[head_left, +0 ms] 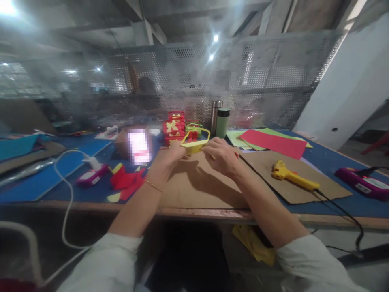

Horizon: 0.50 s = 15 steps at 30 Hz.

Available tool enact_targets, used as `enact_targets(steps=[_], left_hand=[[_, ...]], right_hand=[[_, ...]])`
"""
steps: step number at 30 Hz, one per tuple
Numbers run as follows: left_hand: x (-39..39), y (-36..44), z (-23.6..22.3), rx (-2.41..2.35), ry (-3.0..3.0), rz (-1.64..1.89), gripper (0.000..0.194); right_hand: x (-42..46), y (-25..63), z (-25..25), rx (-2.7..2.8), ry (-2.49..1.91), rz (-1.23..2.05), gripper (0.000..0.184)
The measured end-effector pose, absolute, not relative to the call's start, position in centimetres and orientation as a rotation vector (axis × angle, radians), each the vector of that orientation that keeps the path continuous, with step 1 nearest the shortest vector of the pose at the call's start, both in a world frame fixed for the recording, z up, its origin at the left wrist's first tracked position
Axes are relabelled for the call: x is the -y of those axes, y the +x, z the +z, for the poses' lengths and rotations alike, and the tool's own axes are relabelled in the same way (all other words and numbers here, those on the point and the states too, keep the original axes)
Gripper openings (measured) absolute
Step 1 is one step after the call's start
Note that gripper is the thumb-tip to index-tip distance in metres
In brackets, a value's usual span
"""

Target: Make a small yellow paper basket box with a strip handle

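Observation:
A small yellow paper basket (196, 147) with an upright loop handle is held up above a sheet of brown cardboard (185, 186). At its left end, my left hand (176, 153) is closed, with the fingertips mostly hidden behind the wrist and the basket. My right hand (221, 155) pinches the right end, its fingers bent together. Behind the basket stand red paper boxes (174, 126) with yellow bows and a small green paper basket (194, 129).
To the right, a yellow glue gun (294, 177) with a black cord lies on cardboard, below red paper (275, 142) and green sheets. Red scraps (127, 178), a glowing screen (139, 147) and a purple power strip (92, 175) are at left. Two bottles (223, 123) stand behind.

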State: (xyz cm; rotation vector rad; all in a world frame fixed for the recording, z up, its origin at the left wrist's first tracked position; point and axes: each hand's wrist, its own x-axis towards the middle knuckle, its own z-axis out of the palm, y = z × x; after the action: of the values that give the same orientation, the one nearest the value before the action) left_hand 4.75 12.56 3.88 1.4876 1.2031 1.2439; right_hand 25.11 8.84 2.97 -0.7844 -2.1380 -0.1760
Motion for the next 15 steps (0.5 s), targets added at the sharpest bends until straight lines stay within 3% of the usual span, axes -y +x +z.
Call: enact_targets(steps=[5,11,15], left_hand=[[-11.5,4.4,5.0,-1.254,1.411,1.261,0.027],[-11.7,4.4,3.5,-1.221,1.54,1.199,0.02],[-11.7,4.6,2.6,-1.102,1.627,1.196,0.02]], right_hand=[[-9.6,26.1,2.7,1.833,-0.944,-0.075,0.024],[-10.1,25.1,2.5,1.495,-1.104,0.694,0.044],[-9.9,24.8,2.5,1.369,-1.089,0.943,0.039]])
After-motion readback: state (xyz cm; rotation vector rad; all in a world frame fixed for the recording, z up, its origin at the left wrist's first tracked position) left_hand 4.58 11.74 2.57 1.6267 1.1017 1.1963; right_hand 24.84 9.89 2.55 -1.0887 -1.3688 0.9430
